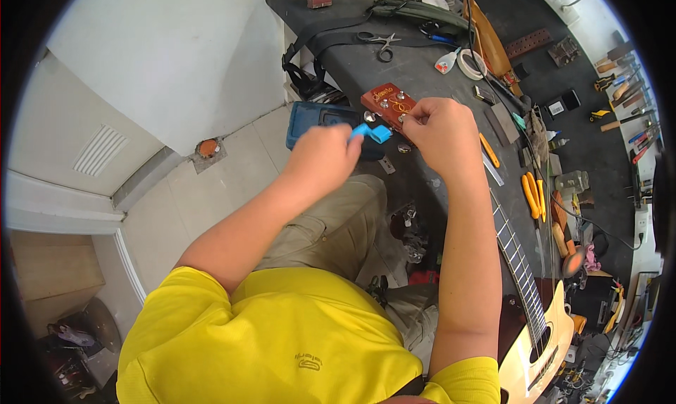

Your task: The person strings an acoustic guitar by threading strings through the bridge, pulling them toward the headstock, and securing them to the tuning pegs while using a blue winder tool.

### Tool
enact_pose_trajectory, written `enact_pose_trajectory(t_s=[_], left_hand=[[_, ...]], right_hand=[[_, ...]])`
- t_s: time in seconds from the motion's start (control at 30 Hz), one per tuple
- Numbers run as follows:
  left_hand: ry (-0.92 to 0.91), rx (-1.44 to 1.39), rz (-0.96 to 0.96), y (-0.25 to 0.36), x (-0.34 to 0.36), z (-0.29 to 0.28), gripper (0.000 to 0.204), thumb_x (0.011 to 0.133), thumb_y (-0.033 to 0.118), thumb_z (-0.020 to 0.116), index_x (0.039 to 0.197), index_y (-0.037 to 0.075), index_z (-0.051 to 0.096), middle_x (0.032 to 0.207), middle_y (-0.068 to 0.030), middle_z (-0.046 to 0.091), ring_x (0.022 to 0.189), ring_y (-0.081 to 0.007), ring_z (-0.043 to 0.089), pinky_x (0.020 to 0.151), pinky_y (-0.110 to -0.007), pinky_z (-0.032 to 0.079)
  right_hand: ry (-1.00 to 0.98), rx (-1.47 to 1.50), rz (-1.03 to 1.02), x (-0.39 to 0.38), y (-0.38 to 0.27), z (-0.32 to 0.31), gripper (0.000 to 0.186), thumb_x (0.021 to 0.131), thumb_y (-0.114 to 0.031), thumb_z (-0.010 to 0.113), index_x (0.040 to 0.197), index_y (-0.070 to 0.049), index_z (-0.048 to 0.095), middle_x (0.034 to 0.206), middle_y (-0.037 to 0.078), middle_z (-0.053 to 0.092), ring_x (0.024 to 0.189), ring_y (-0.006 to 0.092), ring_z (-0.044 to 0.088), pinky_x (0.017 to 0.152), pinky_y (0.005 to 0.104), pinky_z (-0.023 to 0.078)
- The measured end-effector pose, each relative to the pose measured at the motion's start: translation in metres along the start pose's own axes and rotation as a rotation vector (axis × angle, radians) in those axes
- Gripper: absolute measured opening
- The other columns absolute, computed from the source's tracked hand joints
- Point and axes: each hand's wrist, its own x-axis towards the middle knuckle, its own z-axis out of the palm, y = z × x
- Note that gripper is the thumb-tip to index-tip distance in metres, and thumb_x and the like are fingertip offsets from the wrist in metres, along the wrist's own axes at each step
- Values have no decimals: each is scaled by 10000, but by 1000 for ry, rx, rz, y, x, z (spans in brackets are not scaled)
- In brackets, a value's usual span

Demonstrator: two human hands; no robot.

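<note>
A guitar headstock [377, 98], reddish brown with metal tuning posts, rests at the near edge of the dark bench. My left hand [324, 150], slightly blurred, is closed around a light-blue string winder [379, 132]. The winder's head is beside the metal tuner knobs along the near side of the headstock. On the headstock's face, my right hand [443, 133] has thumb and forefinger pinched near a tuning post; what lies between them is too small to make out. The guitar's fretted neck [517, 256] runs beneath my right forearm to its pale body [560, 337].
On the dark workbench [429, 73] are scissors [384, 43], a tape roll [472, 64], a small glue bottle [446, 62], a strap [338, 34] and orange-handled pliers [533, 196]. Tools line the right wall. A blue case [299, 119] stands below the bench edge.
</note>
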Motion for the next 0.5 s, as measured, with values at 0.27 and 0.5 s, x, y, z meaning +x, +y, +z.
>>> enact_pose_trajectory(t_s=[0.27,0.5], left_hand=[[-6,14,66,-2,13,-12,324,1082,266,676,930,-19,712,841,-256,720,781,-475,686,688,-513,523],[25,-290,91,10,4,-11,306,1086,256,670,979,-18,755,816,-269,729,798,-509,715,737,-566,553]], right_hand=[[-7,-15,11,-1,-1,-2,175,856,-194,800,946,-49,841,860,202,788,856,401,775,811,475,605],[-40,-10,44,-1,-4,-2,173,860,-189,795,948,-47,839,847,195,786,843,393,772,798,467,600]])
